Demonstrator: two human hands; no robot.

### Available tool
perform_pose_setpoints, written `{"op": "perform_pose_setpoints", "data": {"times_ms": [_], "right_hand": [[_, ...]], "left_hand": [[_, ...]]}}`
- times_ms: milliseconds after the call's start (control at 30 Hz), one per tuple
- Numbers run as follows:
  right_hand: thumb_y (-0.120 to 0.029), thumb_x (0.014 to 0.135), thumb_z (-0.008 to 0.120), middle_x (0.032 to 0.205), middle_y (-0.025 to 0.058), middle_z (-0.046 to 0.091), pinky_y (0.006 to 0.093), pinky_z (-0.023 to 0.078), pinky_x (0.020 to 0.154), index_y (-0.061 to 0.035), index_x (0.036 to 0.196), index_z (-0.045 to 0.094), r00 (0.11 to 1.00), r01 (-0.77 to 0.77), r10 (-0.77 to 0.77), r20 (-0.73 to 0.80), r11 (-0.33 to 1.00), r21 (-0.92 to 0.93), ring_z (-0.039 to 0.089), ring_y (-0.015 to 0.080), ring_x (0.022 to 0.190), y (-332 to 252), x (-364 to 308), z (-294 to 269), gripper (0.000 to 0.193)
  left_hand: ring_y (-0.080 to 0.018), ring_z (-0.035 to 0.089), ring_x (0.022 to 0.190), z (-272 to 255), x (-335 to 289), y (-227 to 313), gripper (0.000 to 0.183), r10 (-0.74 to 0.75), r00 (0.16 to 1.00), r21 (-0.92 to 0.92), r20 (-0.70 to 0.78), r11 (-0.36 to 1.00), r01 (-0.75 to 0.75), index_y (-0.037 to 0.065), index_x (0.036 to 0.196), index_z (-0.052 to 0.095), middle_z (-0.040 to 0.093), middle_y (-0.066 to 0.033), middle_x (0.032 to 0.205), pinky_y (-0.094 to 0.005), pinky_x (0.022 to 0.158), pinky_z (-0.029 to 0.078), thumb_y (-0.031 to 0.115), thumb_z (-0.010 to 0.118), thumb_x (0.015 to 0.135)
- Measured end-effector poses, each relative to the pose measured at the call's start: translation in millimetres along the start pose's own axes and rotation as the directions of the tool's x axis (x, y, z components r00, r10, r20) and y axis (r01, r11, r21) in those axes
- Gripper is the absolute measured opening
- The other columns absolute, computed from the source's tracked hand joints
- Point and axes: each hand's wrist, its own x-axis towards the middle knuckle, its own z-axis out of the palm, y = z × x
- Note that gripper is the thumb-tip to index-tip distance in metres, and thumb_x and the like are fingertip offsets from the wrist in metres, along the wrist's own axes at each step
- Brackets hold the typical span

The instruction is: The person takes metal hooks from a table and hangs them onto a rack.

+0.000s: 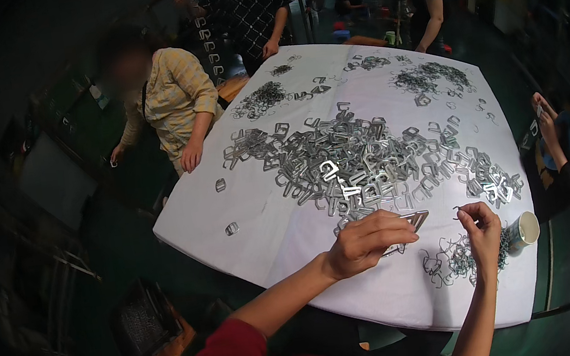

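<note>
My left hand [364,245] is closed around a flat silver metal buckle [417,219] with slots, held just above the table near its front edge. Between the thumb and fingertips of my right hand [483,228] is a small bent wire hook [457,211], a short way to the right of the buckle and apart from it. Below my right hand lies a loose pile of similar wire hooks [457,256]. A large heap of silver metal buckles [354,159] covers the middle of the table, just beyond my hands.
A paper cup [527,228] tilts beside the hook pile on the white-covered table [197,214]. More small wire pieces [261,99] lie at the far side. A person in a yellow plaid shirt [177,84] stands at the left; others are at the far edge and right.
</note>
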Motion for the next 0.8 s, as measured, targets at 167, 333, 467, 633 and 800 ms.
{"op": "perform_pose_setpoints", "data": {"times_ms": [167,333,467,633,800], "right_hand": [[-0.008,0.079,0.069,0.070,0.0045,0.061,0.0191,0.038,0.047,-0.0005,0.080,0.061,0.992,-0.127,0.121,0.039,0.944,0.305,0.052,0.0065,0.055,-75.4,-35.5,-10.9,0.011],[-0.010,0.081,0.068,0.074,0.0078,0.064,0.0182,0.039,0.045,0.0007,0.084,0.060,0.977,-0.174,0.081,0.197,0.841,0.512,0.058,0.0092,0.057,-105.2,-51.8,15.2,0.014],[-0.010,0.081,0.068,0.075,0.0085,0.065,0.0186,0.040,0.047,0.0007,0.085,0.061,0.982,-0.170,0.107,0.157,0.860,0.480,0.060,0.0098,0.059,-107.9,-57.0,10.3,0.013],[-0.008,0.082,0.068,0.074,0.0071,0.065,0.0187,0.040,0.048,0.0011,0.085,0.062,0.999,-0.043,0.044,0.009,0.878,0.478,0.059,0.0095,0.060,-107.5,-71.2,15.6,0.012],[-0.005,0.082,0.066,0.074,0.0095,0.064,0.0185,0.040,0.048,0.0024,0.087,0.060,0.990,0.085,-0.022,-0.137,0.877,0.474,0.059,0.0111,0.058,-119.1,-95.9,3.8,0.011]], "left_hand": [[-0.0251,0.063,0.084,16.4,12.2,3.2,0.037,0.044,0.999,-0.024,0.009,0.999,-0.043,0.000,0.096,0.065,0.064,-0.0131,0.092,-0.0329,0.071,0.051,-0.017,0.060,0.064],[-0.0233,0.062,0.086,11.1,-2.7,4.0,0.031,0.039,0.999,0.028,-0.024,0.999,-0.039,0.002,0.097,0.066,0.064,-0.0096,0.093,-0.0322,0.073,0.051,-0.011,0.060,0.069],[-0.0230,0.062,0.084,21.6,4.3,8.6,0.030,0.048,0.999,0.010,-0.005,0.999,-0.048,0.003,0.095,0.066,0.064,-0.0095,0.093,-0.0323,0.071,0.051,-0.011,0.059,0.069],[-0.0243,0.062,0.086,27.9,-1.3,15.0,0.030,0.075,0.994,0.025,0.085,0.997,-0.077,0.006,0.096,0.067,0.065,-0.0069,0.094,-0.0313,0.071,0.051,-0.008,0.062,0.070],[-0.0329,0.060,0.099,11.3,-2.7,16.9,0.018,0.068,0.997,-0.183,-0.033,0.980,-0.073,0.006,0.099,0.065,0.066,-0.0097,0.099,-0.0415,0.085,0.047,0.017,0.062,0.085]]}}
